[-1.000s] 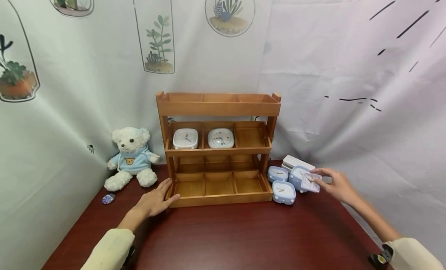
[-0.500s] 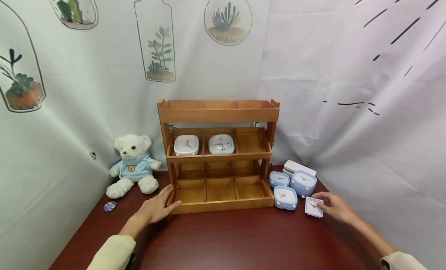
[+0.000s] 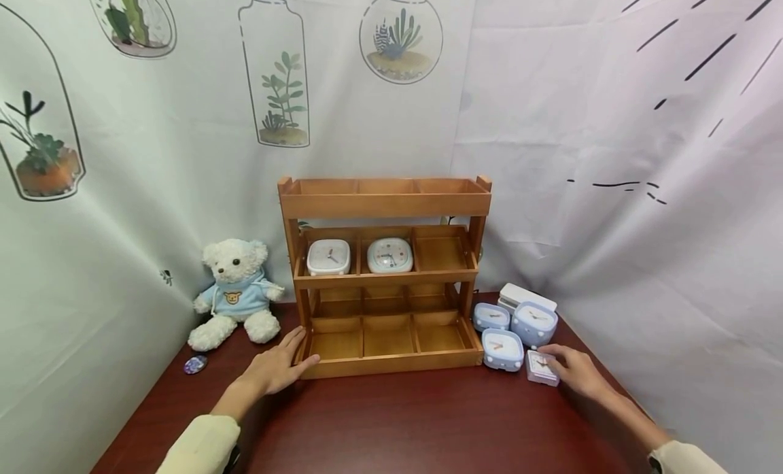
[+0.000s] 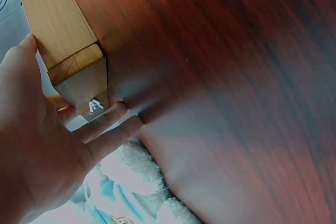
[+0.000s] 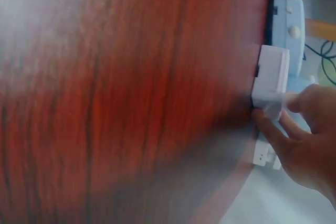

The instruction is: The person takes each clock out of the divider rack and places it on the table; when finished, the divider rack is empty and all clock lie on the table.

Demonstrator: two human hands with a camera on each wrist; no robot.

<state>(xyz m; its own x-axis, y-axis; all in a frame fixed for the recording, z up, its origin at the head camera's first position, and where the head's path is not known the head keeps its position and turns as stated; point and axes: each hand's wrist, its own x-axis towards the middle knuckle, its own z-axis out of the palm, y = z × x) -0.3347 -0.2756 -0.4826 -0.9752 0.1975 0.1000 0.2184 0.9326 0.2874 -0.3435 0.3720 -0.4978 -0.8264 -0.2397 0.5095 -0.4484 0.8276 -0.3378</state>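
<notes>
My right hand (image 3: 578, 370) pinches a small white square clock (image 3: 542, 368) that stands on the table beside a blue clock (image 3: 503, 349). In the right wrist view the thumb and fingers of my right hand (image 5: 302, 129) are on the end of the white clock (image 5: 272, 72). My left hand (image 3: 272, 370) lies with spread fingers against the left front corner of the wooden shelf (image 3: 391, 364). The left wrist view has the left hand (image 4: 52, 129) touching the shelf's corner (image 4: 68, 30), fingers extended.
Two white clocks (image 3: 329, 257) (image 3: 390, 255) sit in the middle tier. More blue clocks (image 3: 534, 324) (image 3: 491, 316) and a white box-like object (image 3: 527, 296) are at the right. A teddy bear (image 3: 235, 290) and a round badge (image 3: 196, 364) are at the left.
My right hand has brought the small white clock down and toward the front, from before the blue clocks to the table beside the front one. The left hand stays at the shelf's corner.
</notes>
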